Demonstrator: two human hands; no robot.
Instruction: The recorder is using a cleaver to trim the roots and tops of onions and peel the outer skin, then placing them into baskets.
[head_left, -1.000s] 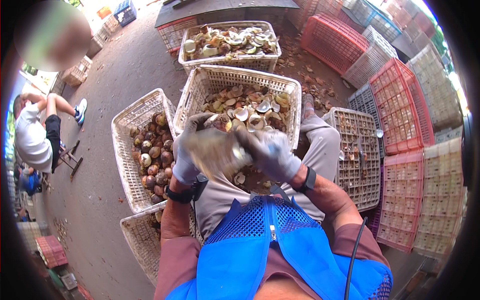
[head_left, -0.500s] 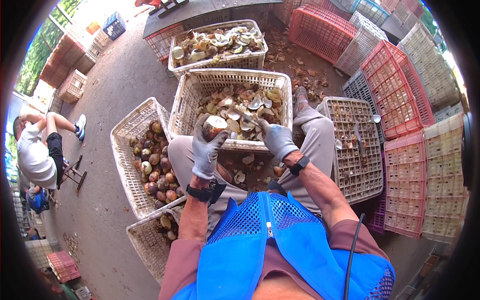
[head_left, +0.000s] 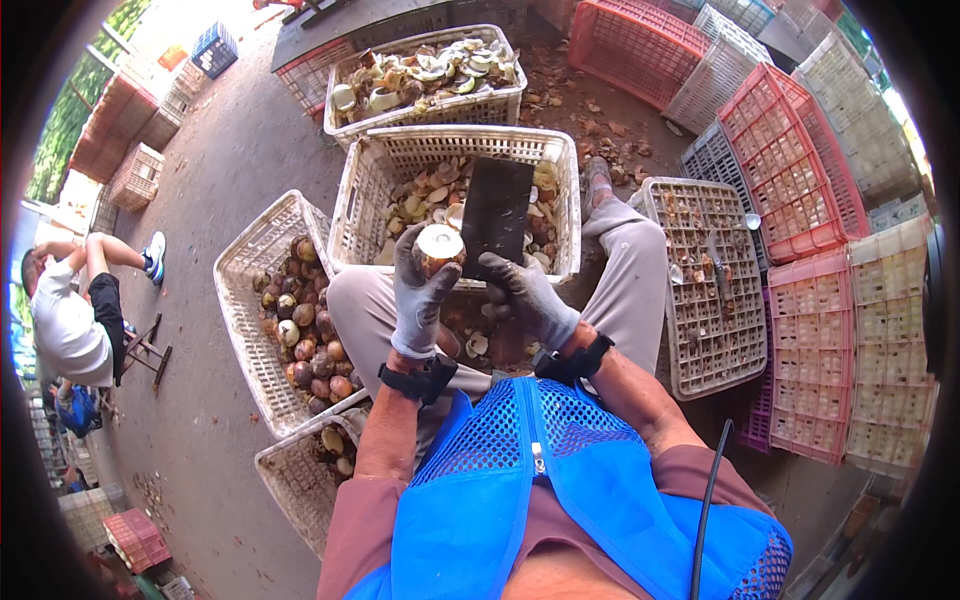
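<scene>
left hand (head_left: 420, 295): fingers clenched under 1 fruit (head_left: 440, 245) | right hand (head_left: 528, 295): grips cleaver (head_left: 496, 212), blade touching fruit

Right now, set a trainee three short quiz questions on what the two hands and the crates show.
1. True or false: the left hand holds a round fruit with its top cut flat.
2. What does the right hand hold? A) a broad dark cleaver B) a spoon C) a brush
3. Fill in: the white crate of whole brown fruits stands on the person's ___ side.

Key: 1 true; 2 A; 3 left.
</scene>
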